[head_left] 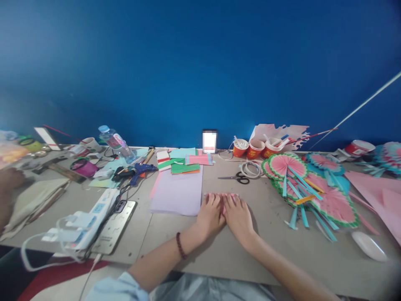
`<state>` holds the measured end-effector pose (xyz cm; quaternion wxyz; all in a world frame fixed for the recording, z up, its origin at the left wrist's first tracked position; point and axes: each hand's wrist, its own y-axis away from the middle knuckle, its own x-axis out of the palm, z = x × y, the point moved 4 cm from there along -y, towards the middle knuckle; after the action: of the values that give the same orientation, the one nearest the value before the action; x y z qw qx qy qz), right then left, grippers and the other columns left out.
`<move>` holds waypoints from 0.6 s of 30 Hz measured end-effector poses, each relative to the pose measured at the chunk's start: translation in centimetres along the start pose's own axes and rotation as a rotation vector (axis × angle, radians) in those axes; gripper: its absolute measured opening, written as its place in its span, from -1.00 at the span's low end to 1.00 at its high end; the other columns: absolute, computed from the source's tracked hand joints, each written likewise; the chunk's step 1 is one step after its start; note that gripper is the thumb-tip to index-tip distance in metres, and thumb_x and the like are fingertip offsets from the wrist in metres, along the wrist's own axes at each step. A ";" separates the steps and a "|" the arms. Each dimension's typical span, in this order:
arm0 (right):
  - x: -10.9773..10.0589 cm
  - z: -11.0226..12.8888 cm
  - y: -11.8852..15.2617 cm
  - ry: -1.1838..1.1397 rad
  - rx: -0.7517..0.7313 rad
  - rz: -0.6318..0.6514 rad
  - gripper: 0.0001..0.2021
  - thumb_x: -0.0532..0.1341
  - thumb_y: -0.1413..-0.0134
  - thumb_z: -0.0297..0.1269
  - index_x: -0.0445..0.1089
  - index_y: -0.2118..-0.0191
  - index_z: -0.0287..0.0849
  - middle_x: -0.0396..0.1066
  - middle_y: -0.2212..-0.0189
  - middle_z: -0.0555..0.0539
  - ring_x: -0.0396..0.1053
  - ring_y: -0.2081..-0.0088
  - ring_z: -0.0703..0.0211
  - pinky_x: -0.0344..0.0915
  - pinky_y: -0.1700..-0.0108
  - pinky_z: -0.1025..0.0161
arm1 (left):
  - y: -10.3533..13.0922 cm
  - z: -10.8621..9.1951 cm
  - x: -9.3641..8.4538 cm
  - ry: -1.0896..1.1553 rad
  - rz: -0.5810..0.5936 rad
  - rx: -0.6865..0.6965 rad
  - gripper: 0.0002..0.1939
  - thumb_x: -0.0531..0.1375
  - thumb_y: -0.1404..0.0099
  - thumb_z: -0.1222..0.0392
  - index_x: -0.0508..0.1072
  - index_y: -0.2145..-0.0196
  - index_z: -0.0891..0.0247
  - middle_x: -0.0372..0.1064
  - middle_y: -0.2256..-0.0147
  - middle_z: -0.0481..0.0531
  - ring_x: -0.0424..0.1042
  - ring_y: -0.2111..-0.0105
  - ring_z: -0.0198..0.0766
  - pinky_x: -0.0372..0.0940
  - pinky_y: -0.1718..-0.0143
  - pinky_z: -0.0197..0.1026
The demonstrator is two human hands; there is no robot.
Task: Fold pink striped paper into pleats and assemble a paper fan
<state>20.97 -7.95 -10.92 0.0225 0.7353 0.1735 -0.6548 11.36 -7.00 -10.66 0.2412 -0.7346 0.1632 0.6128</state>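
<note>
A small piece of pink paper (231,195) lies on the table in front of me, mostly hidden under my hands. My left hand (210,211) presses on it from the left, fingers bent together over its far edge. Beside it, my right hand (237,215) grips the paper in the same way, and the thumbs meet in the middle. Beyond my hands lie black-handled scissors (242,179). To the left is a stack of lilac paper (178,194), with green folded strips (184,168) and a pink folded strip (199,159) at its far end.
Pink and green paper fans (333,194) with blue strips spread at right, near a white oval object (369,246). Red paper cups (256,149) line the blue wall. At left are a power strip (95,217), a phone (115,228), a bottle (117,144) and another person's blurred hand (11,182).
</note>
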 end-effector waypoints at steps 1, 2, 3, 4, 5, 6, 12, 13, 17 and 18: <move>0.0 0.0 0.0 0.001 0.004 0.002 -0.57 0.10 -0.09 -0.49 0.27 -0.12 -0.29 0.33 -0.05 -0.31 0.27 -0.07 -0.15 0.29 0.04 -0.03 | 0.0 0.0 0.1 0.001 0.001 0.000 -0.48 -0.05 -0.27 0.17 0.13 -0.17 0.36 0.22 -0.02 0.21 0.13 -0.05 0.01 -0.01 -0.16 0.08; 0.0 0.1 0.0 0.003 0.006 0.006 -0.57 0.09 -0.10 -0.50 0.27 -0.12 -0.29 0.32 -0.06 -0.31 0.27 -0.07 -0.16 0.30 0.06 -0.02 | 0.0 0.1 0.2 0.004 0.001 0.000 -0.48 -0.05 -0.27 0.17 0.12 -0.17 0.36 0.22 -0.02 0.20 0.13 -0.05 0.00 -0.02 -0.16 0.08; 0.0 0.1 0.1 0.006 0.006 0.011 -0.56 0.08 -0.10 -0.50 0.27 -0.13 -0.29 0.32 -0.06 -0.31 0.27 -0.07 -0.16 0.32 0.08 -0.02 | 0.0 0.1 0.3 0.008 0.002 -0.003 -0.48 -0.06 -0.28 0.17 0.12 -0.18 0.35 0.22 -0.03 0.20 0.13 -0.06 0.00 -0.03 -0.16 0.09; 0.0 0.1 0.1 0.008 0.008 0.015 -0.56 0.08 -0.10 -0.50 0.26 -0.13 -0.28 0.31 -0.07 -0.31 0.27 -0.07 -0.16 0.34 0.11 0.00 | 0.0 0.2 0.4 0.012 0.003 -0.004 -0.48 -0.06 -0.28 0.17 0.11 -0.18 0.35 0.21 -0.03 0.20 0.13 -0.06 0.00 -0.04 -0.17 0.09; 0.1 0.1 0.1 0.011 0.009 0.019 -0.55 0.08 -0.10 -0.51 0.25 -0.14 -0.26 0.30 -0.08 -0.30 0.28 -0.07 -0.17 0.36 0.13 0.01 | 0.0 0.2 0.4 0.017 0.004 -0.003 -0.47 -0.06 -0.28 0.17 0.11 -0.18 0.36 0.21 -0.03 0.20 0.13 -0.06 0.00 -0.04 -0.16 0.09; 0.1 0.0 0.2 0.015 0.009 0.021 -0.55 0.08 -0.10 -0.51 0.25 -0.14 -0.24 0.29 -0.09 -0.29 0.28 -0.06 -0.17 0.37 0.14 0.02 | 0.0 0.2 0.4 0.020 0.005 -0.003 -0.47 -0.06 -0.27 0.17 0.11 -0.18 0.36 0.21 -0.03 0.21 0.13 -0.06 0.00 -0.04 -0.16 0.09; 0.3 0.2 0.0 0.022 -0.010 0.026 -0.51 0.10 -0.04 -0.57 0.26 -0.13 -0.21 0.31 -0.05 -0.28 0.30 -0.03 -0.17 0.38 0.16 0.04 | -0.1 0.1 0.0 0.043 0.007 -0.003 -0.46 -0.02 -0.25 0.16 0.14 -0.17 0.34 0.23 0.01 0.21 0.16 -0.01 0.02 -0.01 -0.14 0.11; 0.4 0.2 0.0 0.028 -0.014 0.030 -0.52 0.09 -0.04 -0.57 0.27 -0.12 -0.22 0.32 -0.03 -0.29 0.30 -0.03 -0.17 0.38 0.17 0.05 | -0.1 0.1 0.0 0.043 0.005 -0.002 -0.47 -0.02 -0.25 0.16 0.14 -0.17 0.34 0.23 0.01 0.21 0.16 -0.01 0.01 -0.01 -0.14 0.11; 0.3 0.2 -0.2 0.060 -0.024 0.031 -0.54 0.08 -0.06 -0.56 0.28 -0.11 -0.23 0.33 -0.01 -0.27 0.31 0.00 -0.16 0.38 0.19 0.06 | -0.1 0.2 0.4 0.042 -0.010 -0.005 -0.47 -0.03 -0.25 0.17 0.14 -0.17 0.32 0.22 0.00 0.20 0.14 -0.02 0.01 -0.03 -0.15 0.11; 0.3 0.2 -0.2 0.065 -0.029 0.027 -0.54 0.08 -0.06 -0.55 0.28 -0.11 -0.23 0.34 -0.01 -0.27 0.31 0.00 -0.17 0.38 0.19 0.06 | -0.1 0.2 0.5 0.040 -0.013 -0.005 -0.47 -0.03 -0.25 0.17 0.14 -0.17 0.32 0.22 0.00 0.20 0.14 -0.03 0.01 -0.03 -0.16 0.11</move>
<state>20.74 -7.79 -11.21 0.0362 0.7579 0.1736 -0.6277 11.35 -6.80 -11.17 0.2400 -0.7485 0.1617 0.5966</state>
